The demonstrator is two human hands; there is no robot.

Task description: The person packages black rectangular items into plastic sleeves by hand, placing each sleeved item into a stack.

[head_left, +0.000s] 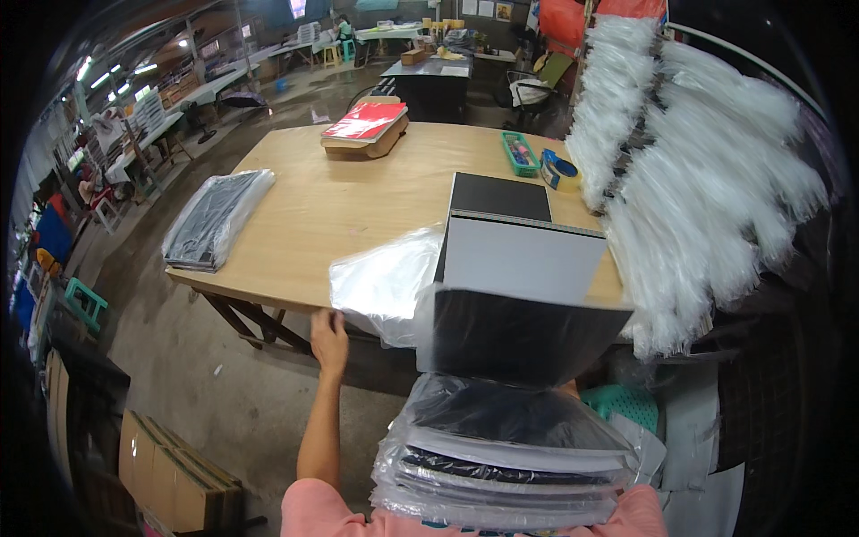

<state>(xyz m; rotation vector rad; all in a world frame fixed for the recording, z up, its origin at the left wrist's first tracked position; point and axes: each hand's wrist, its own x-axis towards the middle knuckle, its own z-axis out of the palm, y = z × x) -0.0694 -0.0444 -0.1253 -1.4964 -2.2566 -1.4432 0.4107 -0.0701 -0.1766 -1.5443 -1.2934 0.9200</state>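
My left hand (329, 338) is at the table's front edge, fingers curled together beside the corner of a clear plastic bag (380, 285); whether they pinch the film is hard to see. To the right of the bag, a spiral-bound book with black covers and pale grey sheets (522, 259) lies spread out. Its near black cover (528, 333) is raised and tilted toward me. Only a sliver of my right hand (570, 387) shows below that cover; its fingers are hidden. Against my chest is a stack of plastic-wrapped black books (510, 452).
On the wooden table (295, 206) are a wrapped black stack (217, 219), red-covered books on a wooden block (367, 123), a green basket (520, 154) and a tape roll (559, 170). Piled plastic sleeves (716, 179) line the right side. Cardboard bundles (174, 470) stand lower left.
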